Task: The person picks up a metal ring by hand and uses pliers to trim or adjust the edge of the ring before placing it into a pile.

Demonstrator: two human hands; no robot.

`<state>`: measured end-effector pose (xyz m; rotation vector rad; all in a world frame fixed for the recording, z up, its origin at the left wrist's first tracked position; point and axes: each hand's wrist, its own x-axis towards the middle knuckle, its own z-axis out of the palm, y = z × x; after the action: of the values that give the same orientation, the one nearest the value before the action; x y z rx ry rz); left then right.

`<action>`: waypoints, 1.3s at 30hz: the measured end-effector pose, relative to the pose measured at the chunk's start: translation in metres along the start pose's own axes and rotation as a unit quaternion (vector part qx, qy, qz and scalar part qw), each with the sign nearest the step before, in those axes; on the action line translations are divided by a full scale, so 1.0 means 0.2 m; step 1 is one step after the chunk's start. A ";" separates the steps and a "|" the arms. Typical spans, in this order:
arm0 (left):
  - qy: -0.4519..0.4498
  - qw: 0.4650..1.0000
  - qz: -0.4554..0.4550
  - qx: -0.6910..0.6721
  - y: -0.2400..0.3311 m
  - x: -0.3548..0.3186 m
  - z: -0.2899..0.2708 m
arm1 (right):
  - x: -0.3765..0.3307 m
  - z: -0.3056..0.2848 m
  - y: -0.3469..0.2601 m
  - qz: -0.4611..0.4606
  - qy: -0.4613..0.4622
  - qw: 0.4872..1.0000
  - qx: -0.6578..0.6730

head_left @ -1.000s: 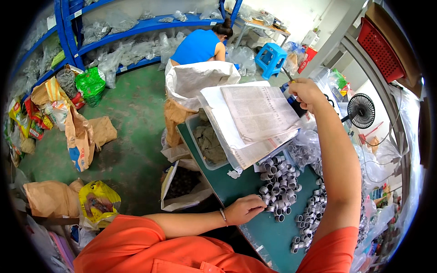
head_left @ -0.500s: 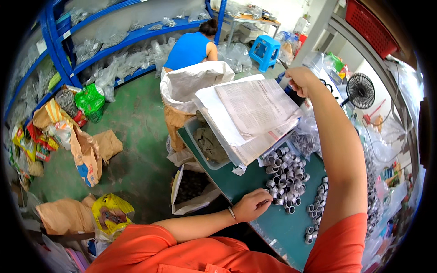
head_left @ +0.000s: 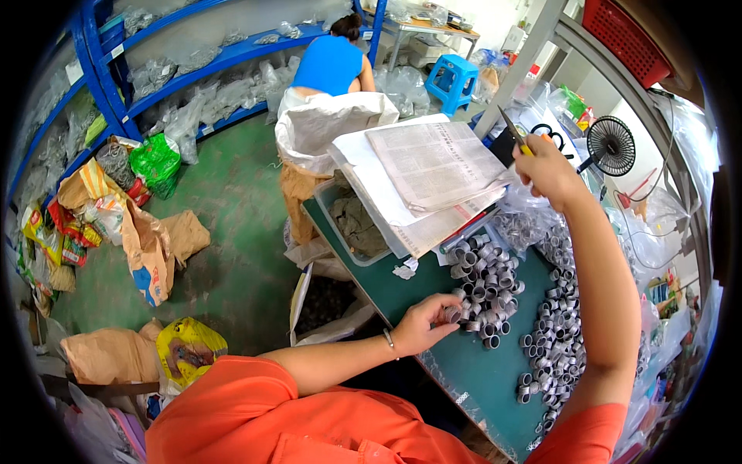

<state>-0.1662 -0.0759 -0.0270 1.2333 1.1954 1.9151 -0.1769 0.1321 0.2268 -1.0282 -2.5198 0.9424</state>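
Note:
My left hand (head_left: 421, 325) is closed on a short grey metal ring (head_left: 452, 314), held in the fingertips at the left edge of a pile of similar grey rings (head_left: 487, 286) on the green tabletop. My right hand (head_left: 550, 174) is raised above the far right side of the table. It grips a knife (head_left: 513, 130) by its yellow handle, and the dark pointed blade rises up and to the left. A second, larger spread of grey rings (head_left: 558, 332) lies right of the first pile, partly covered by my right forearm.
Newspaper sheets (head_left: 433, 166) lie across a clear plastic bin (head_left: 357, 251). Beyond it stands a white woven sack (head_left: 309, 143). Right of the table are a black fan (head_left: 610, 147) and a grey frame (head_left: 533, 50). A person in blue (head_left: 331, 66) crouches by blue shelves (head_left: 224, 62).
My right hand has come back toward me and right, and the knife blade now shows plainly. The left hand has turned and lifted slightly, showing a ring in its fingers.

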 end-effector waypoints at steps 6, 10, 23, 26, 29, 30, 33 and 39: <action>0.096 0.986 -0.095 -0.095 0.25 0.04 -0.17 | -0.52 0.26 0.10 -0.267 0.020 0.957 -0.114; 0.098 0.968 -0.017 -0.229 0.39 0.05 -0.21 | -0.82 0.37 0.22 -0.295 0.066 0.937 -0.173; 0.063 0.965 -0.066 -0.248 0.41 -0.02 -0.08 | -0.96 0.38 0.32 -0.318 0.164 0.865 -0.351; 0.074 0.966 -0.071 -0.237 0.40 -0.02 -0.06 | -0.97 0.39 0.34 -0.311 0.181 0.852 -0.381; 0.088 0.968 -0.076 -0.224 0.40 -0.03 -0.04 | -0.98 0.41 0.35 -0.310 0.196 0.849 -0.380; 0.092 0.967 -0.082 -0.224 0.41 -0.04 -0.03 | -0.99 0.41 0.37 -0.305 0.187 0.855 -0.376; 0.096 0.962 -0.114 -0.229 0.40 -0.04 -0.01 | -1.01 0.41 0.41 -0.294 0.159 0.867 -0.369; 0.040 0.960 -0.192 -0.201 0.41 0.00 0.00 | -1.00 0.39 0.46 -0.299 0.134 0.871 -0.366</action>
<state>-0.1647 -0.1120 0.0460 0.6599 0.9368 1.8038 -0.0206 0.0061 0.1087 -0.3921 -2.6945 -0.3391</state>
